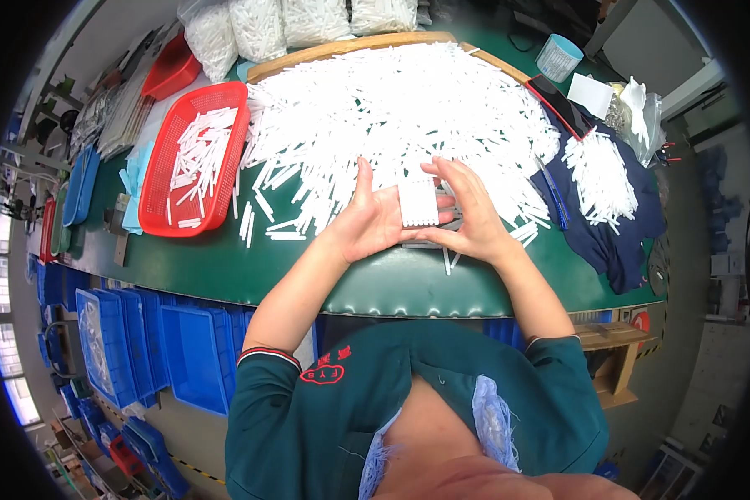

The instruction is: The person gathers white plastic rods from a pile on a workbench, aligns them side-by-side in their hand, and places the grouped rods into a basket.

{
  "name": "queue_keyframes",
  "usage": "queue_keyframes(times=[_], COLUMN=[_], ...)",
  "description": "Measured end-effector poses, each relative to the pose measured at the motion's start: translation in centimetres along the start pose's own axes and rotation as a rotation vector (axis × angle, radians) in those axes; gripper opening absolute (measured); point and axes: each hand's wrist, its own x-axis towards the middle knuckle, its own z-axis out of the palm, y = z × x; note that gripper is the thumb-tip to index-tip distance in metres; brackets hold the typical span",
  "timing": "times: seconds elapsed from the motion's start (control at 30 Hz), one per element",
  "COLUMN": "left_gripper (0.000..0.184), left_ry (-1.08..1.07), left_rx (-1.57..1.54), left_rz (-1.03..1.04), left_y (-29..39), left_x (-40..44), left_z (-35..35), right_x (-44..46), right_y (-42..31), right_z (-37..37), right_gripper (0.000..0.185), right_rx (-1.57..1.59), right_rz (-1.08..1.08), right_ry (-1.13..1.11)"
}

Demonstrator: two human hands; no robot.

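A small block of white sticks (418, 202), lined up side by side, rests on the fingers of my left hand (368, 218), whose palm faces up with the thumb stretched out. My right hand (471, 218) is curved around the block's right side, its fingers apart and the thumb below. Whether its fingertips touch the block is hard to tell. Both hands are above the front of the green table (392, 287). Just beyond them spreads a large heap of loose white sticks (408, 108), with a few sticks lying under the hands.
A red basket (235, 154) with white sticks stands at the left. At the right are a blue pen (552, 196), a dark cloth (642, 258) with a stick pile (600, 179), and a phone (560, 106). Filled bags (258, 29) line the back. Blue bins (193, 354) sit below.
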Motion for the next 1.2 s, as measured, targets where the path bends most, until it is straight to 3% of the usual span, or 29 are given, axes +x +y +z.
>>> queue_keyframes(times=[0.6,0.77,1.2], left_gripper=[0.109,0.108,0.103], left_ry=[0.041,0.064,0.035], left_rx=[0.062,0.064,0.064], left_rz=[-0.075,-0.097,-0.099], left_y=[-1.4,-1.5,-1.5], left_x=[0.4,0.4,0.4], left_z=[-0.1,-0.1,-0.4], right_x=[-0.1,0.0,0.1], right_y=[-0.2,-0.6,-0.9], right_z=[0.8,1.3,1.2], right_gripper=[0.082,0.073,0.07], right_rx=[0.067,-0.031,-0.055], right_rz=[-0.055,-0.11,-0.115], right_ry=[-0.046,-0.049,-0.068])
